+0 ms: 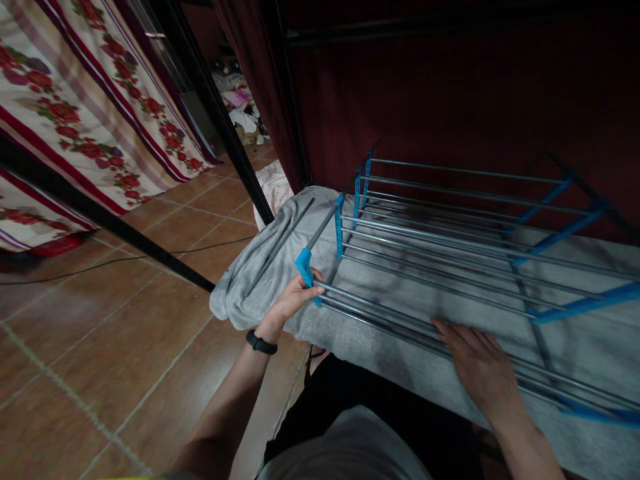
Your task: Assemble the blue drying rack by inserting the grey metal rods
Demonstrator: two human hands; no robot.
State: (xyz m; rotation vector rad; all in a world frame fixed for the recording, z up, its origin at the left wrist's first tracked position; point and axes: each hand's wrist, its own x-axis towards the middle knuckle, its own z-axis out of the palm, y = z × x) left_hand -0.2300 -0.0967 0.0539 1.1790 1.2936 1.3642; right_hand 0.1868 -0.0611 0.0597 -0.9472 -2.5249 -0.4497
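A metal rack [450, 233] of grey rods and blue plastic side pieces lies on its side on a grey blanket [250, 280]. My left hand [295, 299], with a black band at the wrist, is closed on the blue corner connector [303, 264] at the rack's near left end. My right hand [480, 363] lies flat with fingers stretched out on the near rods, holding nothing.
A black metal frame post [220, 120] and a slanting black bar [100, 213] stand to the left over a brown tiled floor [100, 347]. Floral fabric [75, 100] hangs at far left. Dark red cloth [450, 100] backs the rack. A cable [150, 257] runs across the floor.
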